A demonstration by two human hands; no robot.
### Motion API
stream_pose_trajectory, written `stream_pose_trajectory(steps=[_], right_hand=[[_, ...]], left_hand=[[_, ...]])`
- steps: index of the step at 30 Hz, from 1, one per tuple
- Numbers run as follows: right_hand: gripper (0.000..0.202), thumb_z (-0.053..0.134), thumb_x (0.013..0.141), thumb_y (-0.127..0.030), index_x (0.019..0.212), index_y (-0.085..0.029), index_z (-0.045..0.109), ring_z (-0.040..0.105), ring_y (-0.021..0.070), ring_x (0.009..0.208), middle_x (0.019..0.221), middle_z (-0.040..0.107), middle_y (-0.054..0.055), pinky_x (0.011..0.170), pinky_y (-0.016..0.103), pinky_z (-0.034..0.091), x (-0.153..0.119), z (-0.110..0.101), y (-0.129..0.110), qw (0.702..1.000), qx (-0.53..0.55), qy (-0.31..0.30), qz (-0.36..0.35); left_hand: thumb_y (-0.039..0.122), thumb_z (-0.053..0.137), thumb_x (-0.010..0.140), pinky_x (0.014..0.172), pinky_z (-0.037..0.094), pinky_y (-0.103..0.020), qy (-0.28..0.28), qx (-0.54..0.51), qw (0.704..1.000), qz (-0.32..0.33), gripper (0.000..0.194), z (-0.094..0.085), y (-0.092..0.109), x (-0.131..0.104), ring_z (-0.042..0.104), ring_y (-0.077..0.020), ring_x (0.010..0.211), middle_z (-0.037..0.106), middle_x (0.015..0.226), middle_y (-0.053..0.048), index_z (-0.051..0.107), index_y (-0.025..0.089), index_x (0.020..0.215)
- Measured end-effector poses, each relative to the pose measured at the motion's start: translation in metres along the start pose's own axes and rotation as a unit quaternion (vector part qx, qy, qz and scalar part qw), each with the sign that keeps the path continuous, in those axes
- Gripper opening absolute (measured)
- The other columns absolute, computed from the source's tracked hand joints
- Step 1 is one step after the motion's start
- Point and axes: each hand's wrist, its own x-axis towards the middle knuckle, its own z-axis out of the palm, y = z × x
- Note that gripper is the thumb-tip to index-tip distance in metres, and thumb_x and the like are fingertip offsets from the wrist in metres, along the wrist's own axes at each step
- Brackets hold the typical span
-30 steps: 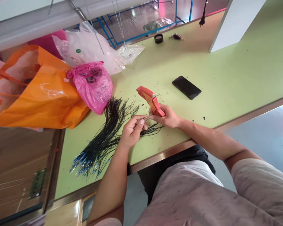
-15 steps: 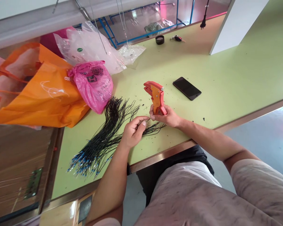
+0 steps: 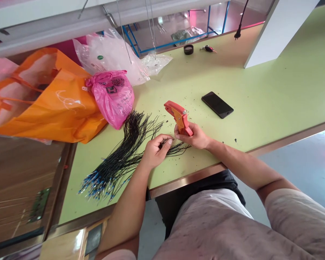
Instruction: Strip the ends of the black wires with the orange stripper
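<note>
My right hand [image 3: 193, 135] is wrapped round the handle of a red and orange wire stripper [image 3: 178, 115], whose jaws point up and to the left. Just left of it, my left hand [image 3: 157, 148] pinches a thin black wire, of which only a little shows at the fingertips. A big bundle of black wires [image 3: 116, 159] with blue and silvery ends lies on the table left of my left hand. Beneath both hands rests a smaller group of black wires [image 3: 177, 148]; my left hand partly covers it.
A black phone [image 3: 217, 104] lies to the right. At the left stand an orange bag [image 3: 67, 108], a pink plastic bag [image 3: 115, 97] and clear plastic bags [image 3: 116, 54]. Farther back are a black ring [image 3: 188, 49], keys [image 3: 208, 48] and a hanging plug [image 3: 237, 33]. Small black scraps dot the green table [image 3: 273, 104].
The wire stripper has tilted left and dropped slightly, its jaws now lower. My hands stay close together. The whole view has shifted a little.
</note>
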Motion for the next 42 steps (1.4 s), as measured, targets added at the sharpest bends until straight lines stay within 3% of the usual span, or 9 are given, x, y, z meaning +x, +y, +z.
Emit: stream_pose_trajectory(steps=[7,16,21,25,30,35,42], right_hand=[[0.036,0.085,0.088,-0.048,0.095,-0.02,0.062,0.054,0.0157,0.08,0.089,0.06,0.0,0.078,0.034,0.051,0.0,0.002,0.001,0.999,-0.025,0.036,-0.008],[0.03,0.08,0.09,-0.043,0.096,-0.02,0.061,0.059,0.016,0.082,0.092,0.065,0.002,0.081,0.035,0.056,0.001,-0.003,0.01,0.994,-0.045,0.096,-0.005],[0.03,0.082,0.089,-0.038,0.107,-0.019,0.066,0.065,0.0173,0.087,0.104,0.071,0.006,0.082,0.036,0.059,0.001,-0.004,0.009,0.999,-0.022,0.044,-0.009],[0.028,0.082,0.088,-0.034,0.105,-0.019,0.066,0.066,0.0182,0.088,0.101,0.07,0.005,0.082,0.037,0.059,-0.001,0.0,0.008,0.999,-0.021,0.003,-0.029],[0.02,0.077,0.091,-0.033,0.098,-0.021,0.062,0.061,0.0161,0.081,0.095,0.066,0.003,0.08,0.036,0.058,-0.002,0.003,0.01,0.997,-0.054,0.006,-0.046],[0.014,0.072,0.094,-0.027,0.101,-0.022,0.061,0.063,0.0167,0.084,0.094,0.066,0.002,0.082,0.036,0.057,-0.004,0.007,0.012,0.988,-0.097,0.064,-0.099],[0.03,0.072,0.093,-0.032,0.119,-0.021,0.06,0.067,0.0196,0.09,0.107,0.07,0.007,0.084,0.038,0.057,-0.005,-0.001,0.016,0.976,-0.175,0.097,-0.089]], left_hand=[[0.038,0.065,0.098,0.062,0.049,-0.026,0.023,0.062,0.997,0.043,0.023,0.002,0.006,0.001,0.064,-0.0149,0.064,0.077,0.08,-0.003,0.076,0.018,0.099],[0.039,0.065,0.097,0.054,0.039,-0.025,0.043,0.005,0.999,-0.027,0.022,0.001,0.005,0.001,0.047,-0.0117,0.055,0.059,0.064,0.004,0.071,0.019,0.091],[0.04,0.068,0.095,0.053,0.034,-0.025,0.033,-0.025,0.999,-0.034,0.021,0.0,0.003,0.002,0.041,-0.0112,0.054,0.052,0.062,0.005,0.071,0.019,0.089],[0.04,0.069,0.092,0.052,0.032,-0.025,0.007,-0.041,0.998,-0.043,0.021,0.001,0.003,0.001,0.04,-0.0114,0.054,0.051,0.061,0.005,0.071,0.019,0.089],[0.04,0.07,0.091,0.055,0.035,-0.026,-0.011,-0.053,0.997,-0.054,0.022,0.002,0.004,0.002,0.044,-0.0119,0.057,0.056,0.065,0.003,0.072,0.018,0.089],[0.042,0.07,0.092,0.055,0.033,-0.026,-0.024,-0.082,0.993,-0.077,0.024,0.003,0.004,0.003,0.043,-0.012,0.058,0.054,0.065,0.003,0.072,0.019,0.088],[0.044,0.078,0.087,0.052,0.032,-0.024,0.058,-0.128,0.985,-0.098,0.026,0.001,-0.002,0.005,0.042,-0.0104,0.056,0.057,0.065,0.003,0.075,0.018,0.089]])
